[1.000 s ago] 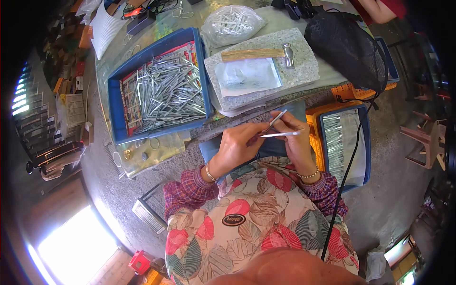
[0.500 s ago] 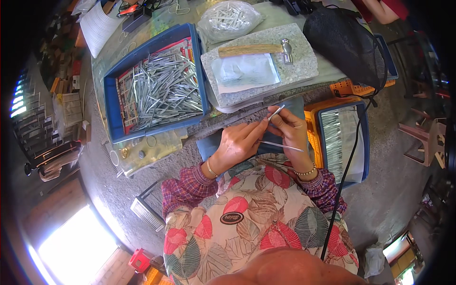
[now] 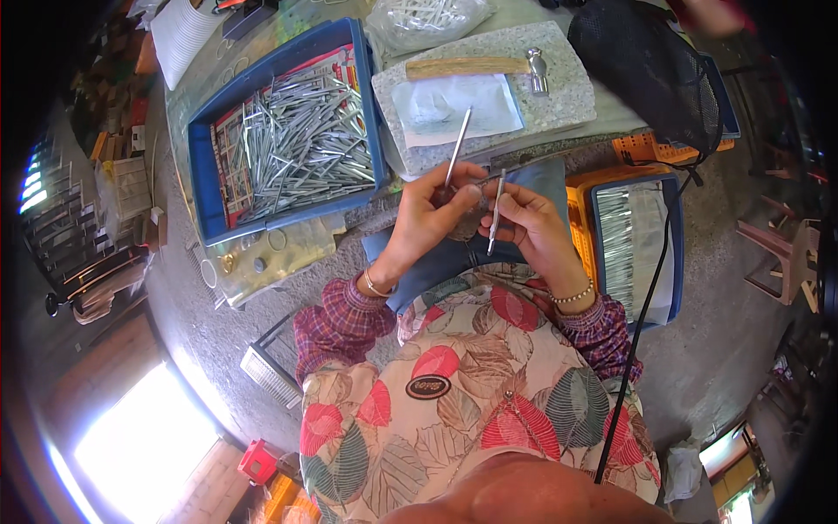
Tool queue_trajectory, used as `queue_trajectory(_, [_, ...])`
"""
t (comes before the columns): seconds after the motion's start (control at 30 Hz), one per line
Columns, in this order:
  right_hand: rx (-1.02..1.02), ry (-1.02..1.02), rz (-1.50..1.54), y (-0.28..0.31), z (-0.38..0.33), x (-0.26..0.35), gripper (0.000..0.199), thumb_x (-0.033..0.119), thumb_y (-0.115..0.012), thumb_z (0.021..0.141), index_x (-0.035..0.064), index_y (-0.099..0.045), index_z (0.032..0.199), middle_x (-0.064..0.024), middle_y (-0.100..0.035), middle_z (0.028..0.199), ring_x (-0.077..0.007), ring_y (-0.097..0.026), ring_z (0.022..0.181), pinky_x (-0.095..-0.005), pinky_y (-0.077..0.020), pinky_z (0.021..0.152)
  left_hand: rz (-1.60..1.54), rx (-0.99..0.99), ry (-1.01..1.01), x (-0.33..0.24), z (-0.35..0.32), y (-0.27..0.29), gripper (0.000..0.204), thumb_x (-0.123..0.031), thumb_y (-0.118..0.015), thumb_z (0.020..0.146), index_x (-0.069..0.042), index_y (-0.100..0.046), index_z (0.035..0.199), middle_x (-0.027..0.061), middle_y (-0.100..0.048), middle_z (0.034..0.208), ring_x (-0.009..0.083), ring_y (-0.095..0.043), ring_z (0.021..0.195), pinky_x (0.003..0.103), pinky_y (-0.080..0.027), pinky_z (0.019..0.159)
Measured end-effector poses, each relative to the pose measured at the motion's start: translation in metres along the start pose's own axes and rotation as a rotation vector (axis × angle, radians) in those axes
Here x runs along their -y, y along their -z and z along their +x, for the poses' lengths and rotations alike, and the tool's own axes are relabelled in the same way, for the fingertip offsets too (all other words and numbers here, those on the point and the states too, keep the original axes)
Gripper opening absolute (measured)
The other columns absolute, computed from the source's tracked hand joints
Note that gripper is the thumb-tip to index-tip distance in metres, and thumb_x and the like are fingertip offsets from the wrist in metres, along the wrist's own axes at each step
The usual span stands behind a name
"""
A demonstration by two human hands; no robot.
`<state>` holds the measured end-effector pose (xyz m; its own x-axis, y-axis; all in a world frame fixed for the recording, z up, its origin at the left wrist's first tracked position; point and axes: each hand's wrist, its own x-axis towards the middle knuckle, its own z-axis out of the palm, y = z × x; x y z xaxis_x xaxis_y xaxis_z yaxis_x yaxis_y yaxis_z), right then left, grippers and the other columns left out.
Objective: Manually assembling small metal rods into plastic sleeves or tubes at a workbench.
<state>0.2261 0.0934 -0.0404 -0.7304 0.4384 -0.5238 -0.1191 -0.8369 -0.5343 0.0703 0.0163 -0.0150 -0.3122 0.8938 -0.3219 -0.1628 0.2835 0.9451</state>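
Note:
My left hand (image 3: pixel 426 223) is closed around a slim metal rod (image 3: pixel 459 142), whose free end points away from me toward the stone slab. Just to the right, my right hand (image 3: pixel 539 234) pinches a shorter metal rod (image 3: pixel 495 223) between thumb and fingers, roughly upright in the view. Both hands are close together above my lap, the fingertips almost meeting. On the bench at far left, a blue tray (image 3: pixel 200 175) lined with printed paper holds a heap of loose metal rods (image 3: pixel 305 144).
A stone slab (image 3: pixel 572 100) bears a ball-peen hammer (image 3: pixel 463 67) and a plastic packet (image 3: pixel 423 113). Right of my lap, a blue bin (image 3: pixel 676 262) holds aligned rods (image 3: pixel 615 244). A black mesh bag (image 3: pixel 642 79) and hanging cord (image 3: pixel 642 323) are at right; another person's arm (image 3: pixel 714 16) shows beyond.
My left hand has turned, and its rod swung from lying across toward the right to pointing away from me. The right hand's rod has tipped more upright. The other person's arm has shifted.

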Motion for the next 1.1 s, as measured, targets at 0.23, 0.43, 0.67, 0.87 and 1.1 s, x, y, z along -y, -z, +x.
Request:
queue_trajectory(0.23, [0.083, -0.073, -0.063, 0.002, -0.001, -0.004, 0.025, 0.017, -0.058, 0.087, -0.0001, -0.058, 0.106, -0.0055, -0.061, 0.086, -0.0155, -0.063, 0.075, -0.0317, -0.0553, 0.071, -0.132, 0.122, 0.113, -0.009, 0.005, 0.000, 0.018, -0.013, -0.058, 0.088, -0.001, -0.061, 0.100, -0.0025, -0.059, 0.075, -0.0002, -0.047, 0.060, 0.016, -0.030, 0.046])
queue_trajectory(0.43, [0.088, -0.091, -0.081, -0.001, -0.003, -0.005, 0.024, 0.015, -0.059, 0.087, -0.0009, -0.060, 0.104, -0.0044, -0.061, 0.085, -0.0157, -0.062, 0.072, -0.0283, -0.0535, 0.066, -0.136, 0.135, 0.078, -0.007, 0.004, 0.004, 0.012, -0.009, -0.059, 0.086, 0.001, -0.061, 0.093, -0.0001, -0.060, 0.075, 0.0029, -0.053, 0.066, 0.017, -0.041, 0.056])
queue_trajectory(0.67, [-0.018, 0.654, -1.055, -0.023, -0.009, 0.011, 0.023, -0.001, -0.060, 0.081, -0.0016, -0.062, 0.103, -0.0083, -0.055, 0.089, -0.0155, -0.058, 0.071, -0.0253, -0.0476, 0.062, -0.103, -0.011, -0.034, -0.012, 0.006, 0.010, 0.011, -0.006, -0.061, 0.084, 0.001, -0.060, 0.092, -0.0010, -0.059, 0.076, 0.0021, -0.052, 0.066, 0.016, -0.040, 0.056])
queue_trajectory(0.87, [-0.113, 1.013, -1.311, -0.036, 0.005, 0.054, 0.023, -0.007, -0.057, 0.077, 0.0005, -0.064, 0.098, -0.0086, -0.052, 0.080, -0.0177, -0.059, 0.067, -0.0261, -0.0466, 0.059, -0.484, -0.004, -0.386, -0.045, 0.030, 0.028, 0.020, -0.017, -0.051, 0.089, 0.000, -0.054, 0.078, 0.0007, -0.044, 0.056, 0.0095, -0.038, 0.050, 0.023, -0.031, 0.046])
queue_trajectory(1.1, [-0.091, 1.206, -1.606, -0.035, 0.062, 0.069, 0.018, 0.001, -0.065, 0.064, 0.0077, -0.066, 0.081, -0.0051, -0.052, 0.074, -0.0251, -0.053, 0.070, -0.0354, -0.0436, 0.060, -0.402, 0.217, -1.019, -0.115, 0.034, 0.025, 0.055, -0.028, -0.036, 0.095, -0.006, -0.039, 0.045, 0.0048, -0.038, 0.045, 0.0164, -0.031, 0.037, 0.031, -0.029, 0.043])
